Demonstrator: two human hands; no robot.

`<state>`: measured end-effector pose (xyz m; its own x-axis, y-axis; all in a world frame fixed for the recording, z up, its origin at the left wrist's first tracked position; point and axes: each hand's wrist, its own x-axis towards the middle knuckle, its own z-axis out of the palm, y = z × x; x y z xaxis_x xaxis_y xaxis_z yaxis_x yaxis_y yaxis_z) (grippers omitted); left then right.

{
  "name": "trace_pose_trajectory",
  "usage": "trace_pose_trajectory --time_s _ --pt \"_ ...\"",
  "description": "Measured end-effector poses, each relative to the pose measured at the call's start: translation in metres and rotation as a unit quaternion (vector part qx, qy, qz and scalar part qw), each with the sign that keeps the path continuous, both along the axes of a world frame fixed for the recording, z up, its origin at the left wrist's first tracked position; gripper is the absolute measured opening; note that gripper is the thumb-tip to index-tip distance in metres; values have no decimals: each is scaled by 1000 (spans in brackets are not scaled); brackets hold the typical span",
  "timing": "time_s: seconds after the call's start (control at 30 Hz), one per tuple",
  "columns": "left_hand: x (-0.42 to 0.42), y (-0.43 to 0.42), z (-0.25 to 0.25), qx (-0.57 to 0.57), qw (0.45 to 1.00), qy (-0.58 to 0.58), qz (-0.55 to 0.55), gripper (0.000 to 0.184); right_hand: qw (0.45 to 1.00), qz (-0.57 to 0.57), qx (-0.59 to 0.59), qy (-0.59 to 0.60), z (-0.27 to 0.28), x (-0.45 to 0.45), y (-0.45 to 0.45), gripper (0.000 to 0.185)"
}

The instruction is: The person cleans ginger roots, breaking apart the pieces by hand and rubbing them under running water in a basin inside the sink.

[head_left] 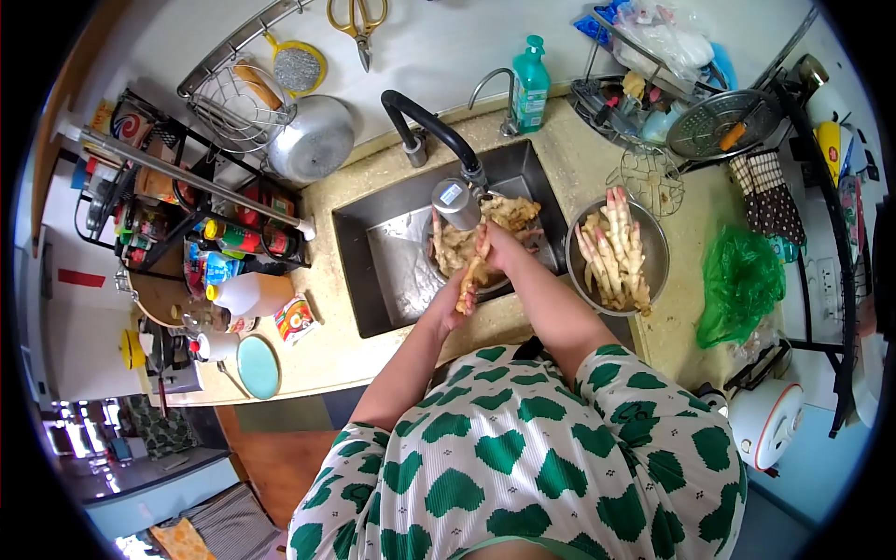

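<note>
Over the front of the sink [375, 322], both my hands are closed around a long, knobbly piece of young ginger [475, 269]. My left hand [453, 301] grips its lower end, and my right hand [504, 252] is at its upper part. Just beyond them, more young ginger [515, 211] is heaped in a round vessel in the sink, partly hidden by my hands and the faucet head. To the right, a metal bowl [661, 271] on the counter holds several pale ginger pieces [611, 250] with pink tips.
A black faucet [434, 121] with a silver head [455, 203] arches over the sink. Behind stands a green pump bottle [531, 84]. A green plastic bag [742, 285] lies at the right. On the left are a plastic jug [252, 294], a teal lid [258, 366] and a crowded rack [201, 224].
</note>
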<state>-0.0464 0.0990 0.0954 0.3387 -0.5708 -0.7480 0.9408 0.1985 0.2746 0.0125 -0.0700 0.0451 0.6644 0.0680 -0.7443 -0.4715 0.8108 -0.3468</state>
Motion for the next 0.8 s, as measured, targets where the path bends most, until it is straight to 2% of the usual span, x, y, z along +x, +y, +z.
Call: trace_pose_trajectory --time_s 0.1,0.13,0.23,0.27,0.37,0.4,0.5,0.57,0.63,0.7,0.77,0.8 --pt "7 0 -4 69 994 -70 55 35 995 30 37 -93 -5 -4 -1 15" --pt "8 -3 -6 111 984 -113 77 34 995 43 19 -90 -11 -10 4 13" --pt "10 -10 -13 138 961 -224 87 35 983 123 0 -134 -7 -31 16 12" --pt "13 -14 -18 126 954 -252 100 34 984 113 -30 -132 -9 -30 18 15" --pt "5 -30 -21 204 916 -345 -7 36 995 64 -78 -20 1 -25 16 22" --pt "-3 -45 -7 197 913 -357 -7 34 990 73 -116 -13 -38 -17 15 31" --pt "-9 -59 -12 195 916 -347 43 31 962 111 -249 -14 -11 -19 8 34" --pt "-7 -56 -16 218 915 -336 55 34 911 115 -391 -58 27 -34 23 35" --pt "-2 -56 -13 264 906 -323 77 38 828 164 -528 -90 8 -36 29 49" --pt "0 -60 -25 264 898 -337 105 40 888 148 -420 -118 -15 -29 25 45" --pt "6 -58 -42 249 893 -346 141 39 916 118 -370 -100 10 -30 29 38" --pt "5 -59 -31 246 902 -325 144 39 929 102 -345 -89 19 -32 30 35"
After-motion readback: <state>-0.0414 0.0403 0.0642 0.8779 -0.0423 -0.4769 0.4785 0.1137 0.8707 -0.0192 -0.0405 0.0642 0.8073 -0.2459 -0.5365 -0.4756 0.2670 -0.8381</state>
